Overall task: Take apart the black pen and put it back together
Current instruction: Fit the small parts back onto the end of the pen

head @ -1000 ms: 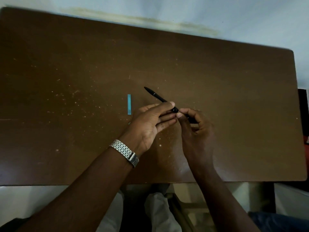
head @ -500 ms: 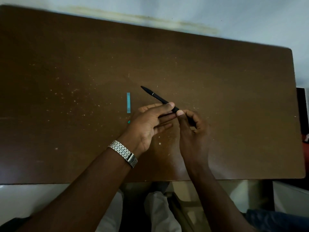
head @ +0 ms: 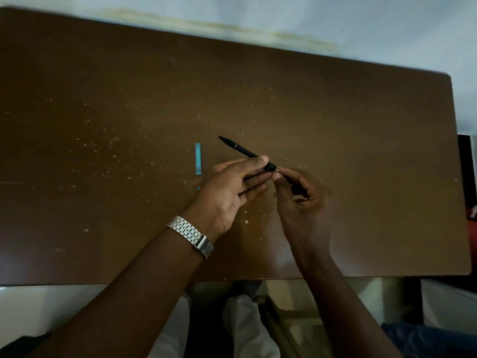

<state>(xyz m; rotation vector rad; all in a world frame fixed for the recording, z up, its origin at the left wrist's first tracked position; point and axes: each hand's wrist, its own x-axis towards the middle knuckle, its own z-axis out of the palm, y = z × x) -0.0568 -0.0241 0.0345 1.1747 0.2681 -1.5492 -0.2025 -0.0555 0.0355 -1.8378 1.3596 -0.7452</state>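
Observation:
The black pen point(head: 238, 148) is held above the brown table point(head: 361, 151), its long slim barrel pointing up and left. My left hand point(head: 232, 189) pinches the barrel between thumb and fingers near its right end. My right hand point(head: 302, 197) grips the other black section of the pen at the joint, where a small pale metal bit point(head: 277, 170) shows between the two hands. Most of the right-hand section is hidden inside the fingers.
A light blue strip point(head: 198, 158) lies flat on the table just left of the hands, with a tiny blue scrap point(head: 198, 188) below it. A metal watch point(head: 192, 235) sits on the left wrist. The table's front edge runs just under the forearms.
The hands have drawn slightly apart at the joint, showing a small pale bit between the pen's two sections. The left fingers have spread more open under the barrel.

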